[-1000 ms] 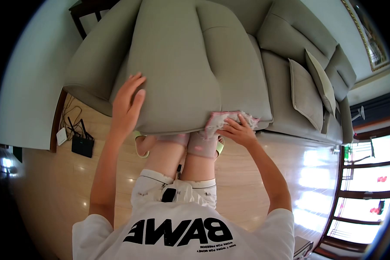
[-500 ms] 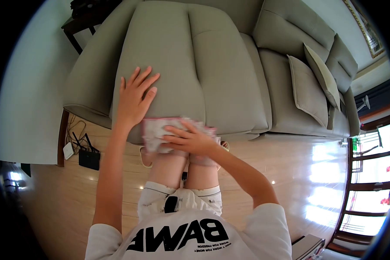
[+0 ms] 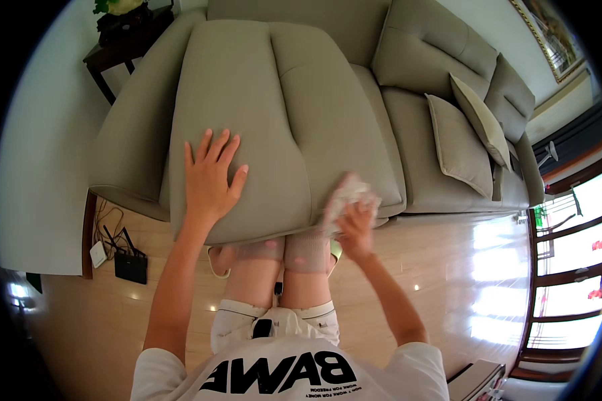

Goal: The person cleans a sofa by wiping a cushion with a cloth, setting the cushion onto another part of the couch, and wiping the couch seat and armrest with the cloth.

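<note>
My left hand [image 3: 213,180] lies flat with spread fingers on the grey-brown sofa seat [image 3: 241,87], left of its middle seam. Near the front right corner of that seat, my right hand [image 3: 356,224] is on a white and pink cloth [image 3: 344,197]. Both the cloth and this hand are blurred by motion, and the cloth bunches around the fingers over the seat's front edge. My knees are just below that edge.
Two cushions [image 3: 456,144] lean on the right part of the sofa. A black router [image 3: 131,265], a white box [image 3: 98,254] and cables are on the floor at left. A dark side table [image 3: 124,47] stands at back left. Windows [image 3: 572,267] are at far right.
The right hand has moved the cloth from the seat's front middle back to its right corner. The left hand remains on the seat, while the camera view has shifted slightly.
</note>
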Motion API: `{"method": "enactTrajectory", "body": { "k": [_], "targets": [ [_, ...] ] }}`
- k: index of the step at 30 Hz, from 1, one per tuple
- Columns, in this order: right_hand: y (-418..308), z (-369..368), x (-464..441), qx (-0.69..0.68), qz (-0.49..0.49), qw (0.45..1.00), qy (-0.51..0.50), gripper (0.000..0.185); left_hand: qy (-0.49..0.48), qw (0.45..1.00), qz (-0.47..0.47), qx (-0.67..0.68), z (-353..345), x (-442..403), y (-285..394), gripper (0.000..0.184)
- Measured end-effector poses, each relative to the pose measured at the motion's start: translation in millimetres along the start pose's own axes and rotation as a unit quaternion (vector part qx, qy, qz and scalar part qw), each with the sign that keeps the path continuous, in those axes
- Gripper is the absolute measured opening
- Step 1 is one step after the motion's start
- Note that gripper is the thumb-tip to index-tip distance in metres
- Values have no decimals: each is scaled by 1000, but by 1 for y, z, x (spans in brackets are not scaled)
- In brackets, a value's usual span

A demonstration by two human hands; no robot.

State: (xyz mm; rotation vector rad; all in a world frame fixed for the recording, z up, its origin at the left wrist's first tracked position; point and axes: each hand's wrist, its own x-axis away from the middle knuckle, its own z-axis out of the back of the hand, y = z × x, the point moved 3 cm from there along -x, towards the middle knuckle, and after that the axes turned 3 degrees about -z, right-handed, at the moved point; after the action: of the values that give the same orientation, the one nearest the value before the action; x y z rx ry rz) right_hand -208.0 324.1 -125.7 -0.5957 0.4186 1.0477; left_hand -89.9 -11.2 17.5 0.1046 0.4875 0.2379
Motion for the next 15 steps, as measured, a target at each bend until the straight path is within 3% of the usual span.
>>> {"method": "enactTrajectory", "body": {
  "k": [2,5,11,15],
  "targets": [
    [-56,-15,-40,-20,15,998,-64,61,-22,1000,8,-5,3,1,13,55],
    [-95,-1,-116,1,-13,997,-83,51,-17,1000,-8,3,-1,8,25,58],
    [3,-30,-223,148,-80,982,-84,58,15,999,-42,7,-2,19,29,61],
    [55,-33,-279,148,-231,961,-35,63,32,998,-49,6,-5,15,31,62]
  ]
}}
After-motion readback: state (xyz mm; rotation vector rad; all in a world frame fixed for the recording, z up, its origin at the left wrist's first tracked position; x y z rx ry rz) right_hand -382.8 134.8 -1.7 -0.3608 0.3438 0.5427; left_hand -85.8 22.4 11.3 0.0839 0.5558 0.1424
